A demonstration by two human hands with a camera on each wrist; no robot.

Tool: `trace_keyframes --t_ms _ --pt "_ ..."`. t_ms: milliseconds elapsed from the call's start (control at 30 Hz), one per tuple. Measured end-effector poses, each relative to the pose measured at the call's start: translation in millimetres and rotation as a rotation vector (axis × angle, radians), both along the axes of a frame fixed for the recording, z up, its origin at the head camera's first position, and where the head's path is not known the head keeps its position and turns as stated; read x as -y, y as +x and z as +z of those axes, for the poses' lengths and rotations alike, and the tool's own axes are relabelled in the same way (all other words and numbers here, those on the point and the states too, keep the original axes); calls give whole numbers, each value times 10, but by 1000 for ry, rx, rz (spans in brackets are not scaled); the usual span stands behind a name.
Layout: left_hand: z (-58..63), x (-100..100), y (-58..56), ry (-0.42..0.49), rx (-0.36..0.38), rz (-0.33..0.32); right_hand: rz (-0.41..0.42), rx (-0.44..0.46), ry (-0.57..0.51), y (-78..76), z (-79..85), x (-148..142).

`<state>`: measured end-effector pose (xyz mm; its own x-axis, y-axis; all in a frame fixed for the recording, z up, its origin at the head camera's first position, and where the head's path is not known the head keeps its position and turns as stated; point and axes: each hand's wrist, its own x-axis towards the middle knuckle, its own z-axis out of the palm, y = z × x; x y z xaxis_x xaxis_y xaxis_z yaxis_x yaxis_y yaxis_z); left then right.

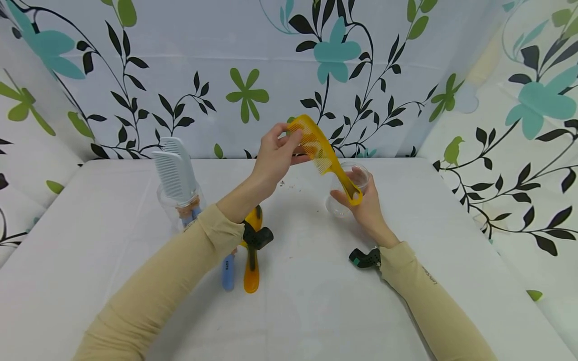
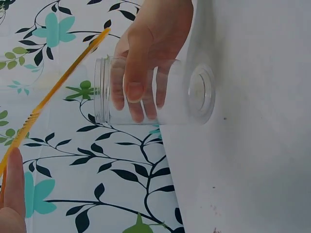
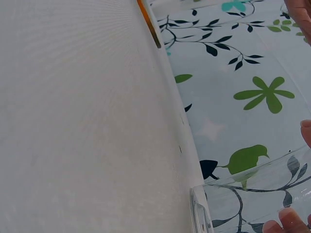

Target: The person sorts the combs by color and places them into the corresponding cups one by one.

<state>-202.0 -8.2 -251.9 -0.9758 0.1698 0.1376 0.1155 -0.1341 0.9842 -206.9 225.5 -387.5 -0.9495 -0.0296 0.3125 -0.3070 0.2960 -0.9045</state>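
Note:
My left hand (image 1: 276,155) pinches the toothed end of a yellow comb (image 1: 333,163), held up over the table. Its handle, with a hole at the tip, slants down to the right and overlaps a clear jar (image 1: 337,206) in the head view. Around that jar curls my right hand (image 1: 368,208). In the left wrist view the jar (image 2: 180,109) is see-through, with nothing inside, and the comb (image 2: 63,80) appears edge-on beyond its threaded mouth. The jar's base (image 3: 200,213) and a few fingertips (image 3: 291,221) show at the right wrist view's lower right.
Light blue combs (image 1: 173,173) stand in another clear container (image 1: 163,203) at the left. Below my left forearm lie an orange-and-black brush (image 1: 251,276) and a blue handle (image 1: 228,276), both partly hidden. Patterned cloth (image 1: 180,40) hangs behind the white table (image 1: 307,301).

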Motion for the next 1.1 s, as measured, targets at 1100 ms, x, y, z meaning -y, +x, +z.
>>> trace_keyframes --t_ms 1100 --pt "44 -99 -31 67 -71 82 30 2 -57 -1 2 8"
